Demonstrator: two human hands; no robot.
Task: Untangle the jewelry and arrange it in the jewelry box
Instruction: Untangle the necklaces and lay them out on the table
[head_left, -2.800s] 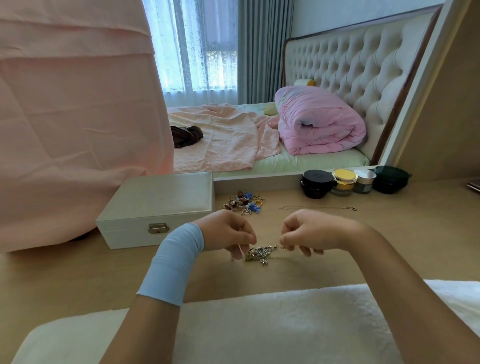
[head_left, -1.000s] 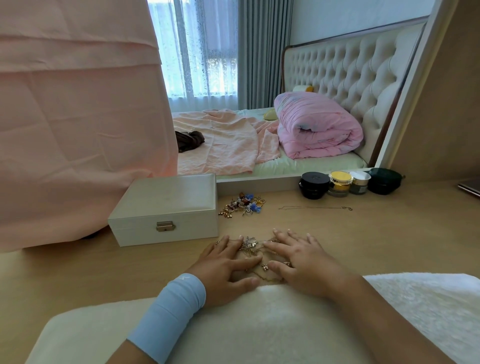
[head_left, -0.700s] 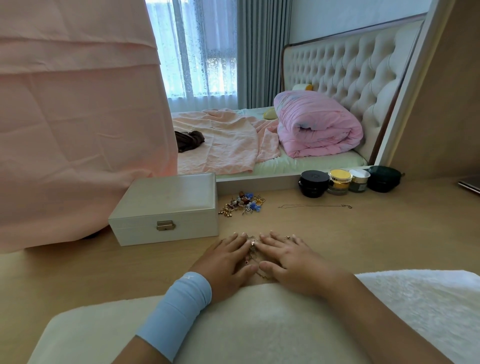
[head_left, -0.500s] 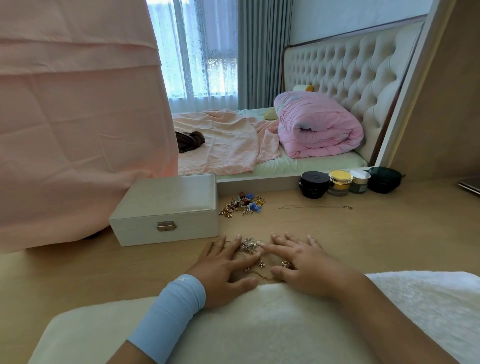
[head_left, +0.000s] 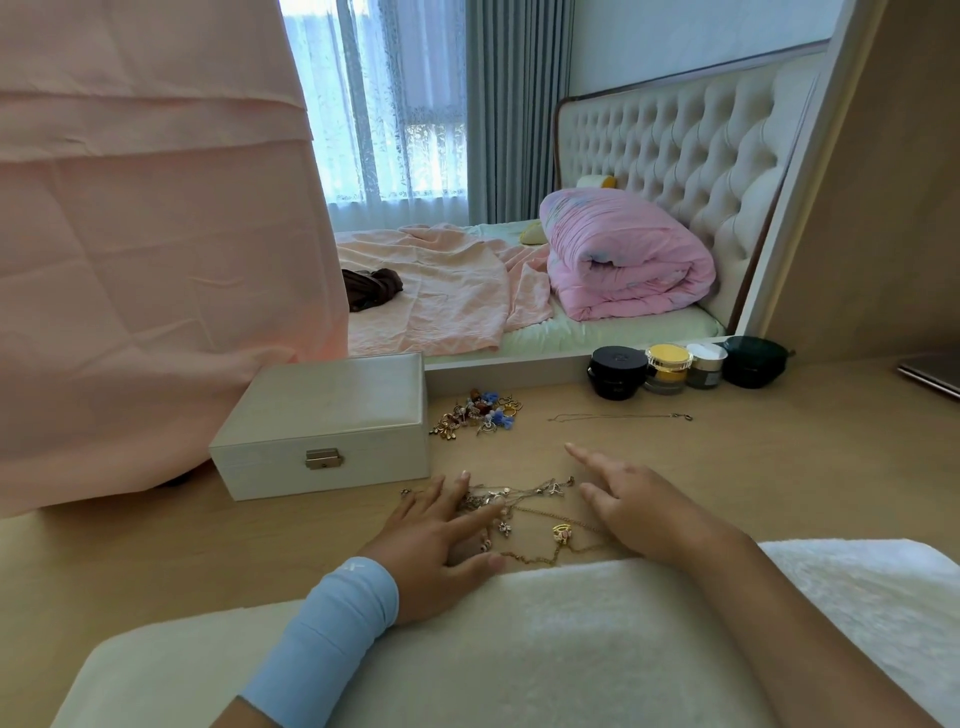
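Desk: pale wood desk (head_left: 779, 467); a white fluffy mat (head_left: 545, 649) covers its near edge, and both forearms lie on the mat.
Room: a bed with a tufted cream headboard (head_left: 691, 171) shows beyond the far edge. On the bed are a rolled pink quilt (head_left: 628, 260) and a crumpled peach sheet (head_left: 441, 291). Sheer and grey curtains hang behind it, and a large pink cloth (head_left: 156, 234) hangs at the far left corner.
Tangled chains: gold and silver chains (head_left: 524, 506) with small charms, knotted together on the desk just past the mat, between the two hands.
Jewelry box: cream jewelry box (head_left: 327, 421), lid down, metal latch facing the near edge. It sits left of centre, touching the pink cloth.
Loose pieces: a heap of charms and earrings (head_left: 478, 413) just right of the box, and a thin necklace (head_left: 618, 416) stretched out towards the far edge.
Jars: four cosmetic jars (head_left: 667, 366) in a row along the far edge, right of centre.
Left hand: left hand (head_left: 441, 540) lies flat, its fingers (head_left: 483, 517) straight and spread, pressing the left part of the tangle. A light blue wrist sleeve (head_left: 332, 618) covers the wrist.
Right hand: right hand (head_left: 639, 509) is beside the tangle's right end, forefinger out, the other fingers loosely bent, holding nothing.
Writing: a small mark on the sleeve and an emblem on the black jar lid are both too small to read.
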